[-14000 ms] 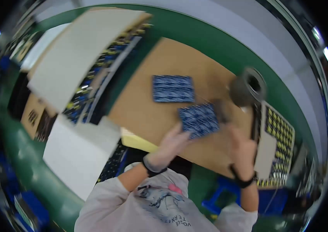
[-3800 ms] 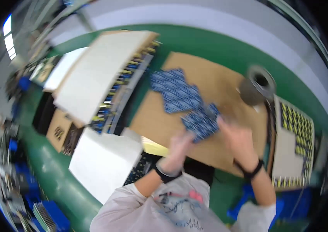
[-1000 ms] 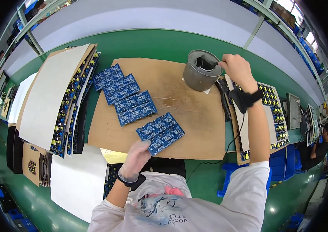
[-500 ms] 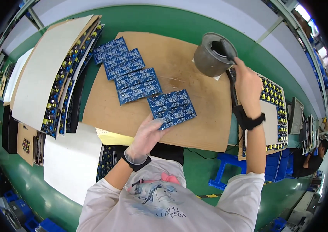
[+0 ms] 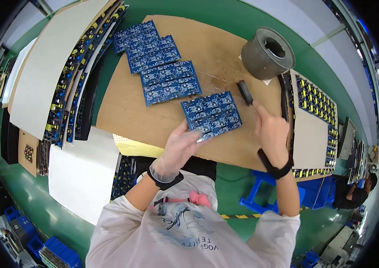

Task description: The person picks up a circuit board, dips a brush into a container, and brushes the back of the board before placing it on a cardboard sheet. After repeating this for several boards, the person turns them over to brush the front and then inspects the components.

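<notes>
My left hand (image 5: 181, 146), in a thin clear glove, holds the near edge of a blue circuit board panel (image 5: 212, 114) that lies on a brown cardboard sheet (image 5: 136, 111). My right hand (image 5: 270, 129) grips a small black tool (image 5: 244, 92) just right of that panel. Two more blue panels lie further up the sheet, one in the middle (image 5: 169, 82) and one at the far left (image 5: 145, 44).
A grey metal can (image 5: 267, 53) stands at the sheet's far right. Trays of boards with yellow parts (image 5: 317, 102) sit to the right, stacked boards under white sheets (image 5: 60, 85) to the left. A blue stool (image 5: 261, 201) is below. Another person (image 5: 359, 190) is at far right.
My right hand has come back from the grey can toward the near panel, holding the black tool. My left hand stays on the panel's near edge.
</notes>
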Available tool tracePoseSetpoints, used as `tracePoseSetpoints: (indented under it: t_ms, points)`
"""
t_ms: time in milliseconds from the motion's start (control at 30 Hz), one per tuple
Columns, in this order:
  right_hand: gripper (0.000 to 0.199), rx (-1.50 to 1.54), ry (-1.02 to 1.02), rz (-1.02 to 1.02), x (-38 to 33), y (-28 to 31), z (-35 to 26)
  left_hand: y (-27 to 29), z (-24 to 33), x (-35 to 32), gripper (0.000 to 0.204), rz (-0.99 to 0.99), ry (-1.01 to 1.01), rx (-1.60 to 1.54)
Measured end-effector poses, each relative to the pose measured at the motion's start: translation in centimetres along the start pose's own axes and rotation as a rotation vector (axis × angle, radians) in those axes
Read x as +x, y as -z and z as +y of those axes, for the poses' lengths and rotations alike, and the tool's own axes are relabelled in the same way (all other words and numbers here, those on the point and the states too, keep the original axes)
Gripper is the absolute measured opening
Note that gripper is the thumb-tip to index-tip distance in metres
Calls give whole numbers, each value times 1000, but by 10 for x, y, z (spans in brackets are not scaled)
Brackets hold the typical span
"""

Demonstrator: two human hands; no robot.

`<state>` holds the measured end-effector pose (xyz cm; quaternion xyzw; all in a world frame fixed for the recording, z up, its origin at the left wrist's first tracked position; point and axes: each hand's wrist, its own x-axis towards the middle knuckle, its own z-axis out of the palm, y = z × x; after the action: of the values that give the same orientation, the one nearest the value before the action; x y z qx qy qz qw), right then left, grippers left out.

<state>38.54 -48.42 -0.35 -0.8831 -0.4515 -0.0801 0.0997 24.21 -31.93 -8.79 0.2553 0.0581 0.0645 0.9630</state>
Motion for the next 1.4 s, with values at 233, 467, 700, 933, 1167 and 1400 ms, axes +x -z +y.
tracePoseSetpoints:
  t_ms: [233, 467, 700, 933, 1167, 1400]
  points:
    - [42, -58, 130, -25, -2, -4, -23, -2, -1, -1, 54, 11, -15, -24]
    - [41, -268, -99, 41, 7, -5, 30, -4, -5, 2, 51, 22, -54, 16]
    - [39, -226, -116, 27, -11, 4, 23, -8, -2, -2, 49, 78, -20, -7]
    - [38, -171, -146, -30, -27, 8, 22, -13, 1, 5, 55, 31, -58, -60]
    - [42, -108, -2, -40, -47, 15, -8, -9, -2, 5, 52, 50, -80, -55]
    - [43, -303, -145, -84, -49, 18, 2, -15, 2, 4, 52, 32, -61, -46]
